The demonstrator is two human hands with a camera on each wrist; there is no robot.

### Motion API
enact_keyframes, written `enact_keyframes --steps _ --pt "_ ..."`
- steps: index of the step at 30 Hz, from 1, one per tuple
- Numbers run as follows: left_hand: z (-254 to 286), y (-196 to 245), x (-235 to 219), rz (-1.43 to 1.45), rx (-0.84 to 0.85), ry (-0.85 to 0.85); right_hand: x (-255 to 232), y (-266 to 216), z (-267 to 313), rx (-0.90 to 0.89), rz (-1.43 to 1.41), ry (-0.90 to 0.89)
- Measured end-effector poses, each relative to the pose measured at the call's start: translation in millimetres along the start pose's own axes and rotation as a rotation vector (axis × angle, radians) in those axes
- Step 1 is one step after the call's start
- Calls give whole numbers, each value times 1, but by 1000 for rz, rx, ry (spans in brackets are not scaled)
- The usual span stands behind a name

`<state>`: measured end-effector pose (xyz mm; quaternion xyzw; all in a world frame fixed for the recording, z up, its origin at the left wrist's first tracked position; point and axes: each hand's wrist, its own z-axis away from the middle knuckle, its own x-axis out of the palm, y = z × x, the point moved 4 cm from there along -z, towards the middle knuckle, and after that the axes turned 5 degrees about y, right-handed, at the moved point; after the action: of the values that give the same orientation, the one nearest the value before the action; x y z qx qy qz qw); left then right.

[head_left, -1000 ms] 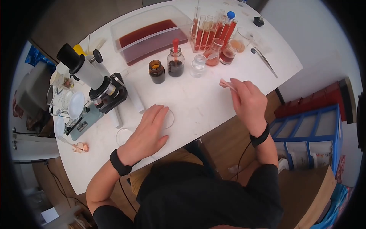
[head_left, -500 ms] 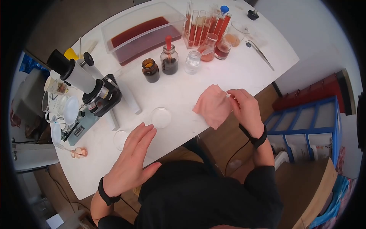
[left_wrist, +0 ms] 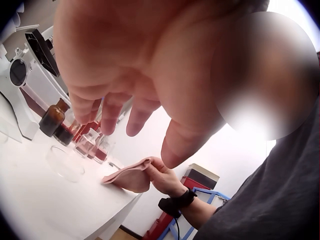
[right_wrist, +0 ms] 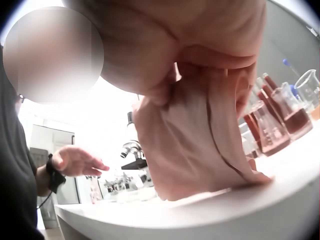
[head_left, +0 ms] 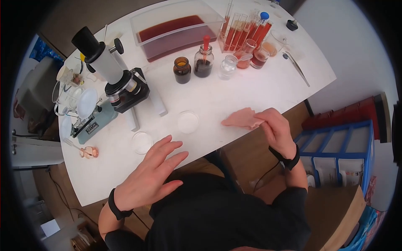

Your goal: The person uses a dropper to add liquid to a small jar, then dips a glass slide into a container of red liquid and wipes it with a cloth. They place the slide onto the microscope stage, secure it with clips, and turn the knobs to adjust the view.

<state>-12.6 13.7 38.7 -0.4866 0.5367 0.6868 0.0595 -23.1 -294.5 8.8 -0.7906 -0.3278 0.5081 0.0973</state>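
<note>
My right hand (head_left: 276, 129) grasps a pink cloth (head_left: 243, 119) by one edge between thumb and fingers; the cloth hangs at the near edge of the table (head_left: 201, 147), to the right of two clear shallow dishes (head_left: 188, 121). My left hand (head_left: 146, 180) is released, its fingers spread, near the dishes. Containers behind: a plastic tub (head_left: 167, 54) of dark red liquid; a brown bottle (head_left: 182, 77) and a dropper bottle (head_left: 203, 67), both with dark contents; a small jar (head_left: 227, 72), colourless inside; a flask (head_left: 244, 60) of reddish liquid; a glass beaker (head_left: 259, 59) of darker red; and racked test tubes (head_left: 238, 35) of red liquid. Compared with half a second ago, the cloth, then hanging broad, appears narrower and flatter, and my left fingers lie wider apart.
</note>
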Motion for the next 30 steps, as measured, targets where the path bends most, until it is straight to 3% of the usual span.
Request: enact_keyframes --steps 2,5,9,14,17,18,21,25,26,29,30 --pt "5 0 -1 9 -4 10 -11 -12 -15 190 -45 0" --pt "13 0 -2 18 -15 24 -3 -33 -29 124 -156 -82" --pt "23 0 -3 12 -38 40 12 -43 -37 205 -416 -206" --pt "35 -5 -5 12 -67 81 37 37 -29 636 -671 -34" --pt "43 -9 -7 5 -82 95 28 60 -16 641 -1 -155" --pt "46 -11 -8 1 -90 104 22 49 -15 390 344 -80" --pt "53 -16 -9 17 -102 134 12 20 -16 17 535 79" --pt "62 -23 -8 31 -114 171 38 15 -11 628 -659 -274" --pt "64 -24 -9 30 -120 184 47 15 -13 684 -820 -342" --pt "75 -27 -11 36 -148 227 72 44 -11 1039 -1107 -190" --pt "81 -30 -12 39 -171 248 70 51 -12 965 -1272 -163"
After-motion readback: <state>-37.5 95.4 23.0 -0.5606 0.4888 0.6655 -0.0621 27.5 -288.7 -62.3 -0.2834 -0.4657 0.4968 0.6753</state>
